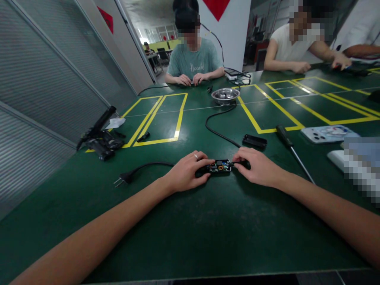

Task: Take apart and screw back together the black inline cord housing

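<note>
A power adapter (220, 166) lies opened on the table in front of me, its circuit board showing in the lower black shell. My left hand (190, 170), with a ring on one finger, grips the adapter's left end. My right hand (257, 166) pinches a black cable at the right end, where it meets the board. From the left side a mains cord runs to a two-pin plug (126, 178). Behind my right hand the adapter's loose black cover (254, 141) rests hollow side up.
A screwdriver (289, 144) lies right of the cover, near a phone (329, 133) and a partly blurred white object (341, 160). A metal bowl (225, 95) stands farther back. Black parts (102, 144) are piled at left. Co-workers sit across the green table (190, 237).
</note>
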`<state>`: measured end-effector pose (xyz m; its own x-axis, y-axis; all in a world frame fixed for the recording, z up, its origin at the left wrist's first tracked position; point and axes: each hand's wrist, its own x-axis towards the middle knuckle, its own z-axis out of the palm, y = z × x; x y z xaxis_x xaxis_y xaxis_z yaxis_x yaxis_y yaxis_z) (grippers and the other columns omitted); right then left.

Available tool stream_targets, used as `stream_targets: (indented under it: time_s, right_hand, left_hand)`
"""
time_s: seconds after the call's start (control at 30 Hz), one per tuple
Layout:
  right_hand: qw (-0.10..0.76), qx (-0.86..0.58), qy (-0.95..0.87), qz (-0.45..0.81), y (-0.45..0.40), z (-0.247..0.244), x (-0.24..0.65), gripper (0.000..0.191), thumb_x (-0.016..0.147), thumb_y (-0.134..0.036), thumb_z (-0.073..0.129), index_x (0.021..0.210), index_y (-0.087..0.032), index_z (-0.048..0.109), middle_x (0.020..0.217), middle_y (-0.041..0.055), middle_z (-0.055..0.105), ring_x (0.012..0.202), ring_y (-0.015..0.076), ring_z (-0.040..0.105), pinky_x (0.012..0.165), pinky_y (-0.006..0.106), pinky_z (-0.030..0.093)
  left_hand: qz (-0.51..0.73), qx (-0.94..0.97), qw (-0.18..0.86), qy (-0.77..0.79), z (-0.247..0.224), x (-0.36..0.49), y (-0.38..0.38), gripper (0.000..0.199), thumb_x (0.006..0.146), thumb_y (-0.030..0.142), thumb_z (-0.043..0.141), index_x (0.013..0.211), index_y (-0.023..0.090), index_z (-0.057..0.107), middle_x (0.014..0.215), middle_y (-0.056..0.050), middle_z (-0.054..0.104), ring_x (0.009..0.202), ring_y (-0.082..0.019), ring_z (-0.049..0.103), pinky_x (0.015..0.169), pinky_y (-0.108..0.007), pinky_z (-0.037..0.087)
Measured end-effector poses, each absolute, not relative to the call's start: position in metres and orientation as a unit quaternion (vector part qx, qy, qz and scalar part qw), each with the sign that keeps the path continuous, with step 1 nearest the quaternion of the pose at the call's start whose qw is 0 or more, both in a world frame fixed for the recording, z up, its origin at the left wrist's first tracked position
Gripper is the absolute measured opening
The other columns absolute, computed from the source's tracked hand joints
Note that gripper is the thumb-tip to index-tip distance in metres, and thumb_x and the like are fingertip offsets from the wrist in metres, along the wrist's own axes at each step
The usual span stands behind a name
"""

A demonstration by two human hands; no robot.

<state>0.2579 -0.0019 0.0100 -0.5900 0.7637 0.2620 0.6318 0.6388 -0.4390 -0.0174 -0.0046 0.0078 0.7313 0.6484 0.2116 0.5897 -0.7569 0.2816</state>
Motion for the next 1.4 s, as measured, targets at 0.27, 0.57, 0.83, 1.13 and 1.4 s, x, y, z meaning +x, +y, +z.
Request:
stream_targets:
  time_s: [0.27, 0.57, 0.83, 1.13, 1.4]
  right_hand:
    - [0.216, -0.389, -0.880, 0.164, -0.001, 0.009, 0.261, 0.009, 0.086, -0.021, 0.057, 0.090, -0.018, 0.065, 0.090, 0.0050, 0.062, 0.081, 0.0170, 0.057, 0.074, 0.033, 0.046]
    - [0.208, -0.390, -0.881, 0.165, -0.001, 0.012, 0.262, 0.011, 0.087, -0.022, 0.057, 0.092, -0.019, 0.066, 0.091, 0.0048, 0.064, 0.083, 0.0174, 0.058, 0.076, 0.034, 0.047]
    - [0.205, -0.392, -0.881, 0.169, -0.002, 0.012, 0.262, 0.013, 0.088, -0.025, 0.057, 0.095, -0.020, 0.066, 0.094, 0.0041, 0.065, 0.085, 0.0173, 0.058, 0.076, 0.034, 0.047]
    - [0.216, -0.370, -0.889, 0.160, -0.001, 0.012, 0.261, 0.015, 0.089, -0.024, 0.054, 0.094, -0.018, 0.066, 0.094, 0.0062, 0.064, 0.087, 0.0181, 0.058, 0.080, 0.035, 0.048]
    - [0.243, -0.464, -0.852, -0.019, 0.021, 0.020, 0.285, 0.027, 0.092, -0.029, 0.048, 0.105, -0.015, 0.066, 0.107, 0.0113, 0.062, 0.101, 0.0243, 0.057, 0.092, 0.041, 0.047]
  left_hand:
    - [0.149, 0.925, 0.098, 0.335, 0.008, -0.017, -0.004, 0.045, 0.088, 0.034, 0.054, 0.131, 0.020, 0.053, 0.117, -0.011, 0.055, 0.104, -0.023, 0.054, 0.094, -0.041, 0.047]
    - [0.159, 0.914, 0.140, 0.347, 0.013, -0.024, -0.004, 0.041, 0.092, 0.034, 0.050, 0.131, 0.020, 0.047, 0.117, -0.010, 0.057, 0.106, -0.023, 0.055, 0.095, -0.042, 0.046]
    - [0.168, 0.899, 0.151, 0.375, 0.010, -0.038, 0.003, 0.014, 0.094, 0.029, 0.046, 0.093, 0.020, 0.057, 0.090, -0.004, 0.060, 0.084, -0.017, 0.057, 0.078, -0.033, 0.048]
    - [0.140, 0.908, 0.117, 0.377, 0.013, -0.034, -0.002, 0.013, 0.094, 0.027, 0.047, 0.096, 0.018, 0.056, 0.090, -0.004, 0.059, 0.081, -0.017, 0.057, 0.072, -0.030, 0.047]
    - [0.109, 0.922, 0.088, 0.362, 0.011, -0.030, 0.000, 0.019, 0.095, 0.027, 0.042, 0.104, 0.018, 0.055, 0.099, -0.006, 0.058, 0.088, -0.018, 0.057, 0.080, -0.033, 0.048]
